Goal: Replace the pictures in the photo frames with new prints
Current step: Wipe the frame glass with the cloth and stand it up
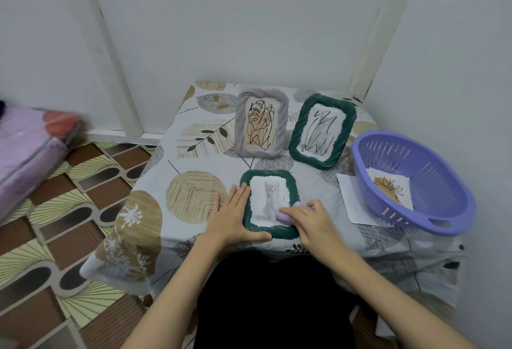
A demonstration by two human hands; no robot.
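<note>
Nearest the camera, the left hand (234,214) lies flat with straight fingers along the left edge of the cat frame (269,204), thumb against its near rim. The right hand (307,219) presses a pale purple cloth (282,216) onto the frame's lower right corner, fingers curled over it. The green frame lies flat near the table's (194,182) front edge and shows a cat print. Farther back, a grey frame (261,122) stands upright with a scribbled picture; just right of it a second green frame (322,131) leans back, also scribbled. At the right, a purple basket (410,182) holds a print (389,186), and a white sheet (352,199) lies partly under it.
</note>
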